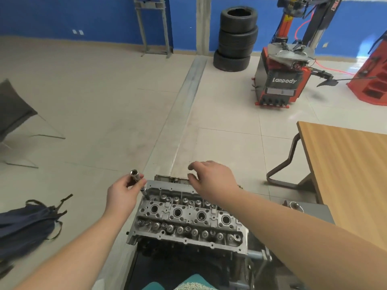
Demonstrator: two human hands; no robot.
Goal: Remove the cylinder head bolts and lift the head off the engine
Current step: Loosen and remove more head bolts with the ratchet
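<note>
Cloth bag lies on the floor at far left, and next along my left hand pinches a shiny socket between fingertips and thumb, its lower end toward a bolt standing tilted at the far left corner of the cylinder head. That head sits on the engine low in the middle — valve springs and four round holes showing — while my right hand hovers over its far edge, fingers loosely curled and holding nothing. Wooden table stands further right.
</note>
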